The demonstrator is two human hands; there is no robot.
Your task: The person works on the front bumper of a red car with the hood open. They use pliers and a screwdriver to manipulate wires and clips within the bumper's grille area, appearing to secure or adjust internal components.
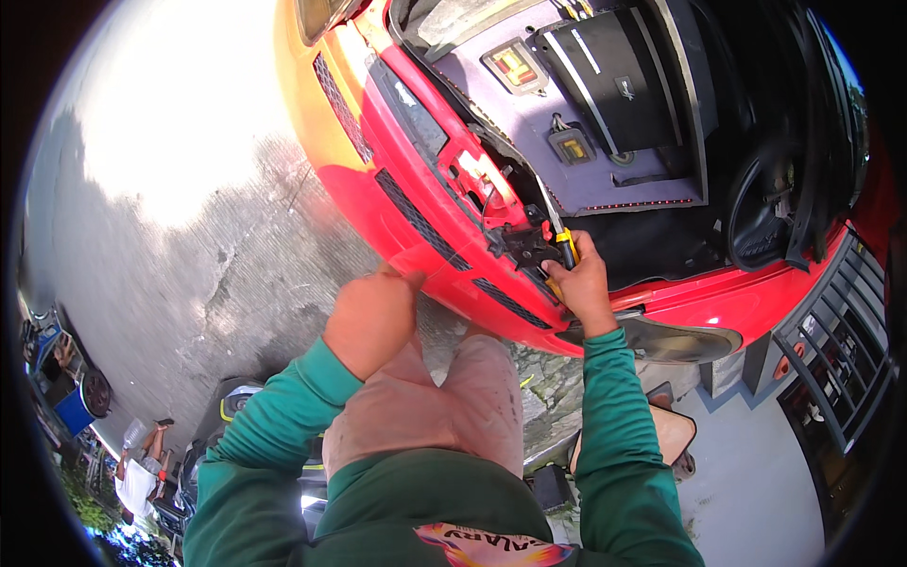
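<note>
My right hand (583, 286) is closed around a hand tool with a yellow-and-black handle (566, 248) and a long silver metal end (546, 200); its exact kind is unclear. Beside that hand is a black latch-like metal part (525, 248), with a small red piece, at the rear edge of the red car (444, 286). Whether my fingers also touch this part is hard to tell. My left hand (375, 319) hangs in front of the bumper, its fingers curled. The back of the hand hides whatever they may hold.
The open car rear has a purple-grey panel (590, 180), a black box (614, 76) and two yellow-windowed devices. A steering wheel (761, 213) lies farther right. Grey railings (841, 331) stand at right. Concrete (217, 255) spreads left; another person (142, 482) is at lower left.
</note>
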